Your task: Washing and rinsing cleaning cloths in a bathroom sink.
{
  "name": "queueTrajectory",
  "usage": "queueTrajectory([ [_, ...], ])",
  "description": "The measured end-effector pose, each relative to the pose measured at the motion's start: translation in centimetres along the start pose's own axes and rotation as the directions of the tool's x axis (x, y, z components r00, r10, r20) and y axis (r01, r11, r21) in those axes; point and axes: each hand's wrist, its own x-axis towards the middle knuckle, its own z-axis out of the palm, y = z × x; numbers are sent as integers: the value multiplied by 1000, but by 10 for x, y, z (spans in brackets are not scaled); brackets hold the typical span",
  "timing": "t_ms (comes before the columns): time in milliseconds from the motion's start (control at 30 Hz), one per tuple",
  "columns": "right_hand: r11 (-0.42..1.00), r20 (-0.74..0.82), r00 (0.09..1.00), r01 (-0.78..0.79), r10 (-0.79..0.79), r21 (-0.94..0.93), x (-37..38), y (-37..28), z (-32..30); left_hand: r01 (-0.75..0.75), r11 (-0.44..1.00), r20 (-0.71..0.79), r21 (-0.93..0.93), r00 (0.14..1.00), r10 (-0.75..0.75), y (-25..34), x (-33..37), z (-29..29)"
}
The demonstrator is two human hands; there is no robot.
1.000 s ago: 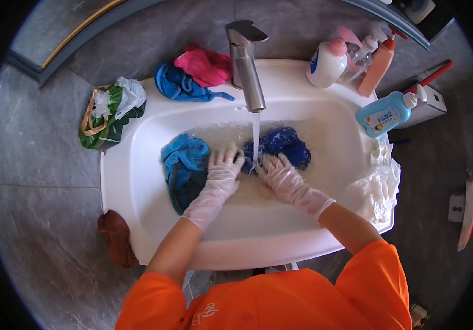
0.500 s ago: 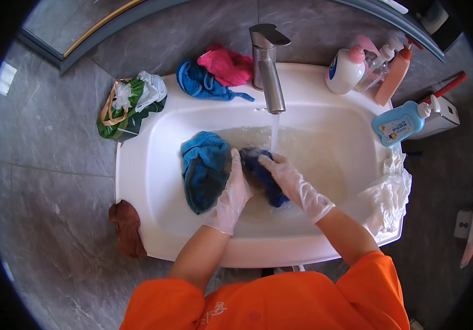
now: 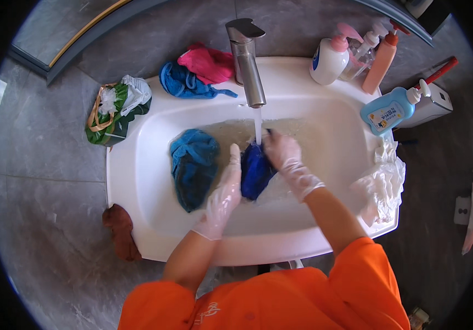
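At the far left, a green and white bag (image 3: 116,113) with tan handles leans by the upper left corner of the sink (image 3: 119,184), and a brown cloth (image 3: 120,234) hangs at the lower left edge. On the back rim, a blue cloth (image 3: 178,82) lies bunched against a pink cloth (image 3: 210,64), which sits just left of the grey metal faucet (image 3: 247,66). Below them, in the cloudy water of the basin, a lighter blue cloth (image 3: 195,159) lies spread out, its lower part looking darker

Next comes the left hand (image 3: 227,187), in a thin see-through glove: open and flat, fingers together and pointing toward the back of the sink, its palm side turned to the dark blue cloth (image 3: 256,173). That cloth is in the middle of the basin, between the two hands, with the stream of water (image 3: 258,125) falling at its top end. The right hand (image 3: 283,151), gloved likewise, is blurred, but its curled fingers seem to grip the cloth's upper right part

Farther right, a white pump bottle (image 3: 328,65), a clear bottle (image 3: 357,61) and an orange bottle (image 3: 380,66) stand on the back corner. A light blue bottle (image 3: 388,113) tilts near the right edge, above crumpled white plastic (image 3: 382,184) draped over the rim
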Motion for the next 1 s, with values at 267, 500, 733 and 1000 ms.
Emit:
queueTrajectory([
  [267,861,100,941,336,-322,-381,-24,61,-2,-219,-169,276,961,720,637,16,-2,-27],
  [500,794,440,889,355,-123,-494,-13,50,-21,-109,-480,287,870,904,315,27,16,-14],
  [733,819,455,881,354,-130,-452,-36,57,-8,-349,-575,647,740,604,466,33,31,-41],
  [1000,895,311,950,171,-38,-412,-57,38,-19,-154,-181,197,971,947,252,11,8,-29],
])
